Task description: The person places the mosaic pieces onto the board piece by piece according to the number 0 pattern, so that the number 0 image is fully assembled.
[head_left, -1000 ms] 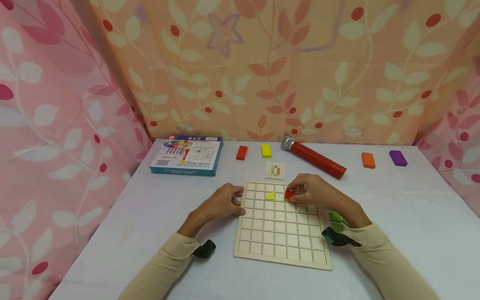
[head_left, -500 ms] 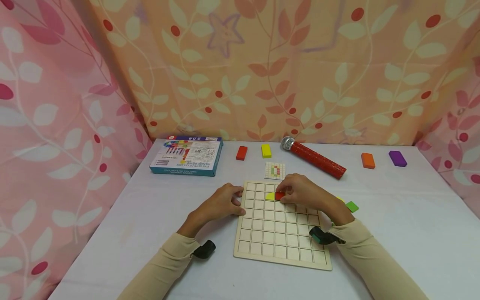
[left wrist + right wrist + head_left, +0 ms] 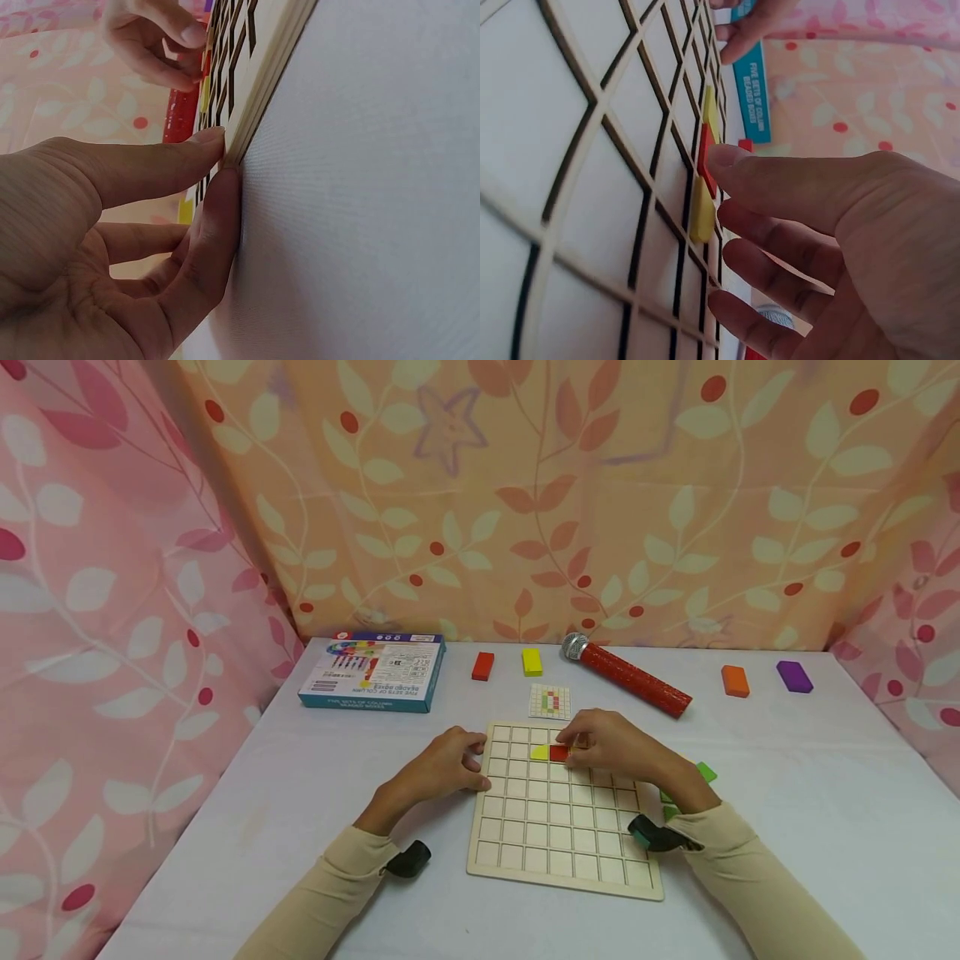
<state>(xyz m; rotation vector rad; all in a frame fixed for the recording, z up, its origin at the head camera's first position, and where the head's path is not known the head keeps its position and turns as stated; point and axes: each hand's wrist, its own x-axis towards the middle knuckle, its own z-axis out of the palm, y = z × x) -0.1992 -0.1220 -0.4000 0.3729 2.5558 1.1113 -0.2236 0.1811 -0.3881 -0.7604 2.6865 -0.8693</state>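
Observation:
A pale wooden grid board [image 3: 537, 810] lies on the table. My left hand [image 3: 447, 766] grips its left edge; in the left wrist view the thumb [image 3: 169, 166] is at the top of the edge and a finger curls just under it. Three pieces sit in a row of cells: a yellow triangle [image 3: 540, 753], a red square tile [image 3: 558, 753] and a yellow piece [image 3: 702, 210]. Over this row is my right hand [image 3: 618, 747], its thumb tip overlapping the red tile in the right wrist view, the other fingers loosely bent and apart from the thumb.
Behind the board lies a small pattern card [image 3: 550, 702]. Farther back are a box [image 3: 375, 672], a red block [image 3: 483, 666], a yellow block [image 3: 532, 662], a red microphone [image 3: 630, 677], an orange block [image 3: 736, 681] and a purple block [image 3: 794, 677]. Green pieces [image 3: 707, 771] lie right of the board.
My right hand carried the red tile left into the cell beside the yellow triangle, then drew back slightly right, leaving it there. The left hand has stayed at the board's edge.

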